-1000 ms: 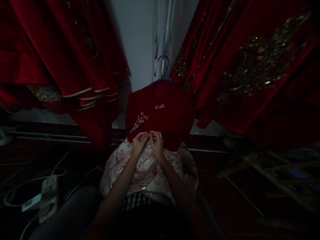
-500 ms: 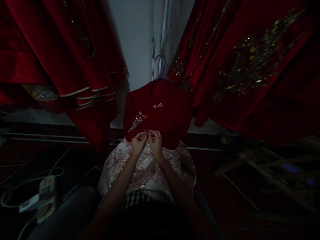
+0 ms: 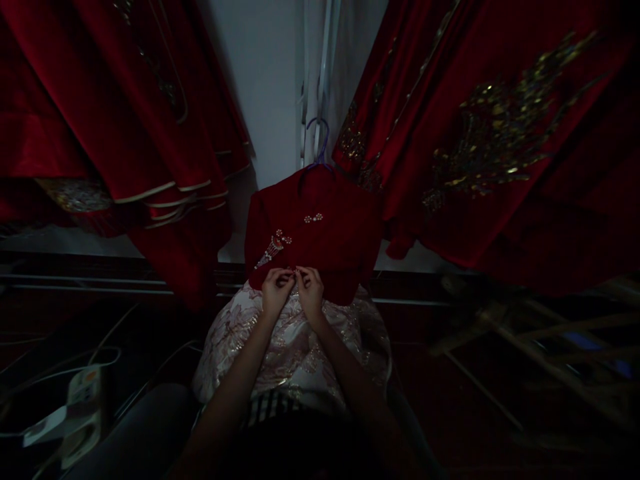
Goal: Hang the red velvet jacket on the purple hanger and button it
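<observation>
A small dark red jacket (image 3: 330, 240) hangs on a purple hanger (image 3: 320, 143) in front of me, over a pale embroidered skirt (image 3: 295, 347). It carries a beaded clasp (image 3: 313, 218) and a tasselled beaded ornament (image 3: 273, 247). My left hand (image 3: 275, 292) and my right hand (image 3: 310, 290) are side by side at the jacket's lower front edge. Both pinch something small and beaded between their fingertips; it is too small to name.
Large red garments with gold trim (image 3: 165, 133) hang at the left, and gold-embroidered ones (image 3: 500, 127) at the right. A white power strip with cables (image 3: 80, 407) lies on the dark floor at lower left. Pale wooden slats (image 3: 540, 340) lie at the right.
The view has tipped slightly, so the jacket and my hands sit a little lower in frame. My fingers stay pinched together at the same spot on the jacket's edge.
</observation>
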`<state>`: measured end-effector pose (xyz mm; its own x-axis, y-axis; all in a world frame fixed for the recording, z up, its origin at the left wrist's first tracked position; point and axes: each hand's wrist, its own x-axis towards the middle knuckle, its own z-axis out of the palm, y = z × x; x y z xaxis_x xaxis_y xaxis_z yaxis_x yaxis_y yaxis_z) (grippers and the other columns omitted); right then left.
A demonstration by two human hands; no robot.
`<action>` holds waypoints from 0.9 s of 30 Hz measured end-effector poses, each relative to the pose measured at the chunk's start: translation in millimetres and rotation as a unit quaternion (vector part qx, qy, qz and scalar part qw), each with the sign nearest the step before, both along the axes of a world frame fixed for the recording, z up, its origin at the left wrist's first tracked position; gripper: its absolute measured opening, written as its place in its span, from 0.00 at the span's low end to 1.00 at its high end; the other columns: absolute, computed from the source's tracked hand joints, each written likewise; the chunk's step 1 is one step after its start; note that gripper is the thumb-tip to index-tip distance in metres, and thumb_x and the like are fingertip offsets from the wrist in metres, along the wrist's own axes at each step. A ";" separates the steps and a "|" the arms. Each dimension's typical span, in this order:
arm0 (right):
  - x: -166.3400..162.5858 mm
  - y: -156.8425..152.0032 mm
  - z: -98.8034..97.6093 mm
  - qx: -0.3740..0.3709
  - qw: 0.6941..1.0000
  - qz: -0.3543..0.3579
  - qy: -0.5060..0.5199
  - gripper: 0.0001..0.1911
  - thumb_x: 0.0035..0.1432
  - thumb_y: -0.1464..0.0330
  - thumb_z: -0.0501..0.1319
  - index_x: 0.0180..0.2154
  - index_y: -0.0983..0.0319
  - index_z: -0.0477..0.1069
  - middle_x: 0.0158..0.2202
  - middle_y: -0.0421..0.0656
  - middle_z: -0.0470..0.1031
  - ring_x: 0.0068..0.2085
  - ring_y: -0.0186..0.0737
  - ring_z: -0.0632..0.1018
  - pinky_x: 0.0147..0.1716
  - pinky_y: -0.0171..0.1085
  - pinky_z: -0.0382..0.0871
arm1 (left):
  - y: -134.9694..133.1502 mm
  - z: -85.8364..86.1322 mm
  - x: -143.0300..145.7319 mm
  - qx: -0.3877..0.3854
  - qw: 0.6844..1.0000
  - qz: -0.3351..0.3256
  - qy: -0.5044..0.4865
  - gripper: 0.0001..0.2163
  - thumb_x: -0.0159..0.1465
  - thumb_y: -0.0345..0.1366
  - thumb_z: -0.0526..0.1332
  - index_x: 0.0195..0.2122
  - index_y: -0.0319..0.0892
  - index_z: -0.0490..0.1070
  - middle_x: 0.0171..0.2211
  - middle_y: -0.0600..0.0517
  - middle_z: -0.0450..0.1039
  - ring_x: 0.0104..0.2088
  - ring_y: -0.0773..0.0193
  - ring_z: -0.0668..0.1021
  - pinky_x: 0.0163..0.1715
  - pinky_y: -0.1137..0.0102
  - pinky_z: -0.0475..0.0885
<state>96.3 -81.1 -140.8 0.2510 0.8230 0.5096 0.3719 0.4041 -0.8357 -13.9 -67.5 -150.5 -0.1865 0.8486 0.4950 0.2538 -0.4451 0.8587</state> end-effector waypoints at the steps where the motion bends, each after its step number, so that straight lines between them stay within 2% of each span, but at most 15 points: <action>1: 0.1 0.8 -0.4 -0.003 1.000 0.001 0.007 0.15 0.63 0.62 0.55 0.47 0.60 0.73 0.42 0.46 0.72 0.31 0.31 0.73 0.33 0.32 0.70 | 0.2 -0.7 1.0 0.002 1.000 0.005 0.010 0.08 0.57 0.37 0.63 0.36 0.41 0.76 0.38 0.49 0.70 0.31 0.69 0.76 0.28 0.74 0.75; 5: -0.7 2.7 -0.9 -0.006 1.000 0.003 0.030 0.18 0.62 0.62 0.56 0.51 0.60 0.70 0.41 0.45 0.72 0.34 0.33 0.75 0.33 0.32 0.71 | 1.3 -2.7 3.1 0.001 0.999 0.011 0.037 0.08 0.58 0.37 0.63 0.37 0.41 0.75 0.37 0.50 0.70 0.32 0.69 0.76 0.30 0.74 0.75; 13: -1.2 3.9 -0.8 0.001 0.999 0.010 0.049 0.12 0.61 0.63 0.56 0.42 0.62 0.71 0.41 0.45 0.74 0.39 0.34 0.75 0.35 0.32 0.73 | 5.1 -5.5 0.5 -0.013 0.999 -0.011 0.039 0.08 0.58 0.37 0.62 0.37 0.41 0.74 0.37 0.50 0.70 0.32 0.68 0.76 0.32 0.73 0.75; 21: -1.3 3.3 0.3 0.017 0.997 0.048 0.059 0.11 0.60 0.65 0.58 0.44 0.60 0.70 0.43 0.45 0.72 0.41 0.35 0.76 0.36 0.34 0.75 | 2.2 -2.7 0.4 -0.009 0.999 0.005 0.036 0.09 0.59 0.37 0.62 0.40 0.42 0.73 0.39 0.49 0.70 0.33 0.68 0.75 0.33 0.72 0.74; 27: -0.7 2.5 0.0 0.010 0.997 0.048 0.058 0.13 0.59 0.65 0.58 0.46 0.60 0.70 0.44 0.46 0.72 0.41 0.35 0.76 0.37 0.34 0.76 | 0.2 0.4 2.7 -0.006 0.999 0.013 0.033 0.08 0.59 0.37 0.62 0.38 0.42 0.73 0.38 0.50 0.69 0.31 0.68 0.74 0.31 0.73 0.74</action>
<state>95.6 -78.6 -140.9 0.2301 0.8355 0.4990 0.2333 0.4504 -0.8618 -11.2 -67.2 -150.1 -0.1757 0.8502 0.4964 0.3217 -0.4269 0.8451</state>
